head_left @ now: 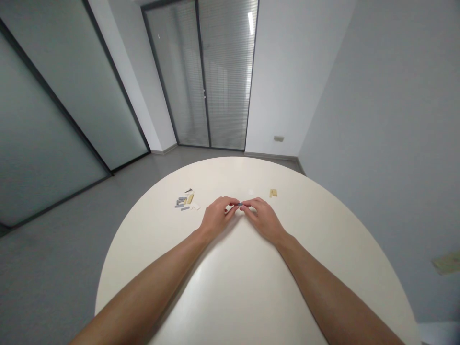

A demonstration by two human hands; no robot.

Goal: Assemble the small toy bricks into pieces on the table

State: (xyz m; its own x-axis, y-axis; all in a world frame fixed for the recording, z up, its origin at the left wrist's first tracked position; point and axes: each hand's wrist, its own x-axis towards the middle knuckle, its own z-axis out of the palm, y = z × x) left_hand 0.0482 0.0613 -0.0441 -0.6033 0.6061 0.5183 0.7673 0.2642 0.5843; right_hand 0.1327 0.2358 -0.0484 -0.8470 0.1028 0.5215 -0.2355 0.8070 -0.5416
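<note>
Both hands meet over the middle of the table and pinch one small blue-grey piece (240,204), perhaps a toy building brick. My left hand (220,211) grips it from the left between thumb and fingertips. From the right, my right hand (263,216) pinches the same piece. Fingertips cover most of it, so its exact shape is hidden. To the left of my left hand lies a loose group of small pieces: several grey bars (179,206), a tan block (190,198), white bits (196,206) and tiny dark pieces (189,190).
A round white table (230,297) stretches under both forearms. Flat tan pieces (273,192) lie beyond my right hand. Behind the table stand a glass door with blinds (226,86), a white wall with a socket (278,139) and frosted panels (72,72) at left.
</note>
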